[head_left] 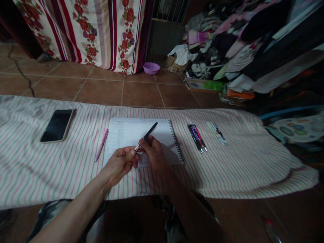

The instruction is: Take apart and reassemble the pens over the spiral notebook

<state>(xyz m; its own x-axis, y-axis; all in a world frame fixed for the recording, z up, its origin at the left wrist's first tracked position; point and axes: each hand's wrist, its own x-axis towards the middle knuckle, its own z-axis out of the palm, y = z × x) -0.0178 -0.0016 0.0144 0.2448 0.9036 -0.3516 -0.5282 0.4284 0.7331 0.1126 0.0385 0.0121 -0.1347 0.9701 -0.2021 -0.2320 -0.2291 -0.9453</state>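
Above an open spiral notebook [162, 128], both hands meet on one black pen [151, 130] with a pale, shiny lower part. The fingers of my left hand [124, 161] pinch its lower end, partly hiding the tip. My right hand [153, 152] grips it around the middle, and its black end points up and to the right. A pink pen [102, 145] lies on the cloth just left of the notebook. To the right is a small row of pens [196, 138], dark, purple and red, with a few white patterned pens [217, 133] beyond it.
A striped cloth [243, 162] covers the table. A phone [57, 125] lies at the left. Past the far edge are floor tiles, a floral curtain [101, 30], a purple basin [151, 68] and heaped clothes [227, 40] at the right.
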